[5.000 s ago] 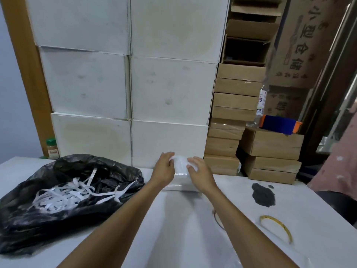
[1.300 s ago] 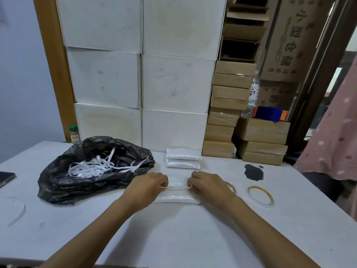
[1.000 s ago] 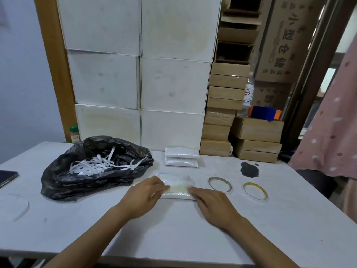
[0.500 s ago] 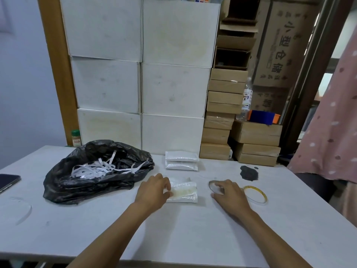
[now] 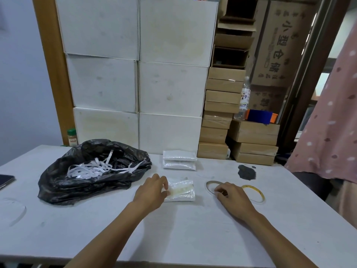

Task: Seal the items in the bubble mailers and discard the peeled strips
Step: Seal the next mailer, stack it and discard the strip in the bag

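A white bubble mailer [image 5: 183, 191] lies flat at the middle of the white table [image 5: 173, 233], its flap end crumpled on top. My left hand [image 5: 151, 192] grips its left end, thumb on the flap. My right hand [image 5: 232, 199] rests to the right of the mailer, its fingertips pinched on the near rim of a thin grey tape ring [image 5: 209, 185]. Two sealed mailers [image 5: 178, 161] are stacked behind, against the boxes. A black plastic bag [image 5: 63, 182] at the left holds several white peeled strips [image 5: 90, 168].
A yellow tape ring [image 5: 256, 192] lies right of my right hand, a dark stain [image 5: 246, 171] behind it. White boxes [image 5: 170, 89] and brown cartons [image 5: 253, 138] wall the table's back. A phone [image 5: 5, 180] sits at the left edge. A person in pink dotted cloth [image 5: 328, 132] stands right.
My right hand left the mailer and moved right onto the grey tape ring. My left hand stayed on the mailer's left end. Earlier, both hands set a mailer on the back stack.
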